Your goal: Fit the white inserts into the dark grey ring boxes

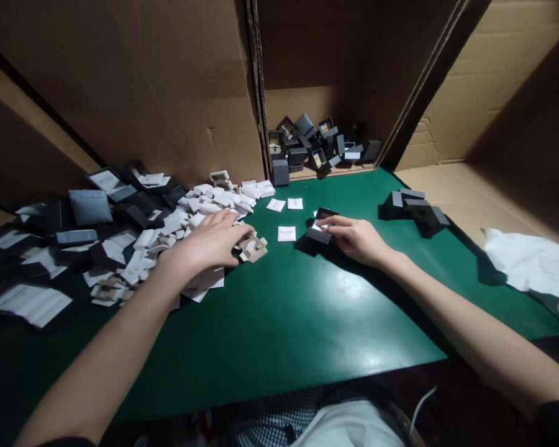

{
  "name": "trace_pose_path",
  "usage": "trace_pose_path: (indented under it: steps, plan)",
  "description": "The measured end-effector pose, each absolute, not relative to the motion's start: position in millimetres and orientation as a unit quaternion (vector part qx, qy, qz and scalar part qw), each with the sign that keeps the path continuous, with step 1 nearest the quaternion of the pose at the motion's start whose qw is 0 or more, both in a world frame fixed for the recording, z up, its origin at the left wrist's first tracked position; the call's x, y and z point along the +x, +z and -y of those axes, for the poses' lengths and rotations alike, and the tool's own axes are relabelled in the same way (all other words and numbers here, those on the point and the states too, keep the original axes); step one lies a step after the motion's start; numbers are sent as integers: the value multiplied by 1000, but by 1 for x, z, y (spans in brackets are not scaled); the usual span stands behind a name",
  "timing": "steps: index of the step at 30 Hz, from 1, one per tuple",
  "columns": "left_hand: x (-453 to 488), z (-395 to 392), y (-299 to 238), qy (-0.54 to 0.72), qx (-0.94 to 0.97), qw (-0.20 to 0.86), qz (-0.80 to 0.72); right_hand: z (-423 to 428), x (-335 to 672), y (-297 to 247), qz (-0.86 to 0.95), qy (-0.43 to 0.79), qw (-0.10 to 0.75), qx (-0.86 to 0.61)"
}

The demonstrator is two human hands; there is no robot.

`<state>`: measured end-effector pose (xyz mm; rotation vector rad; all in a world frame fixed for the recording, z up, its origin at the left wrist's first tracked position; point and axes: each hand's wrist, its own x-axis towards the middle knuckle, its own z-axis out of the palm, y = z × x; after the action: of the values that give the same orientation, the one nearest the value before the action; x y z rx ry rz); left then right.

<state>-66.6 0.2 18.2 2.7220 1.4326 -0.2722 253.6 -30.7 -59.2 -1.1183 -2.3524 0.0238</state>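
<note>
My left hand (pixel 212 242) lies palm down on a heap of small white cards and inserts (pixel 205 202) at the left of the green table (pixel 284 323), fingers curled over a beige insert (pixel 254 247). My right hand (pixel 356 238) rests at the table's middle, its fingers pinched on a small open black box (pixel 320 230) with a white insert inside. Two loose white cards (pixel 286 233) lie between the hands.
Black boxes and lids (pixel 88 208) are piled at the far left. A cardboard carton (pixel 317 149) behind holds several finished black boxes. A few black boxes (pixel 414 208) sit at the right, beside crumpled white paper (pixel 531 261). Cardboard walls enclose the table.
</note>
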Motion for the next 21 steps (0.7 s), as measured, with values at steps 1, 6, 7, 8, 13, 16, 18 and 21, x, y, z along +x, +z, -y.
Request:
trace_pose_path:
  steps: [1, 6, 7, 8, 13, 16, 18, 21]
  plan:
    - [-62, 3, 14, -90, 885, 31, -455, 31, 253, -60, 870, -5, 263, -417]
    - [-50, 4, 8, -65, 909, 76, -405, 32, 251, -60, 876, 0, 296, -381]
    - [-50, 3, 10, -56, 913, 89, -395, 33, 251, -59, 874, 6, 313, -372]
    - [-49, 2, 12, -43, 917, 105, -383, 33, 250, -58, 870, 7, 330, -368]
    - [-36, 8, 25, 78, 903, 253, -339, 37, 247, -51, 832, -56, 429, -346]
    - [-18, 19, 15, 181, 812, 453, -320, 44, 243, -47, 821, -101, 459, -324]
    - [-5, 28, 0, 234, 713, 586, -306, 50, 237, -44, 820, -104, 472, -308]
    - [11, 40, -24, 258, 591, 709, -287, 57, 228, -40, 833, -79, 478, -268]
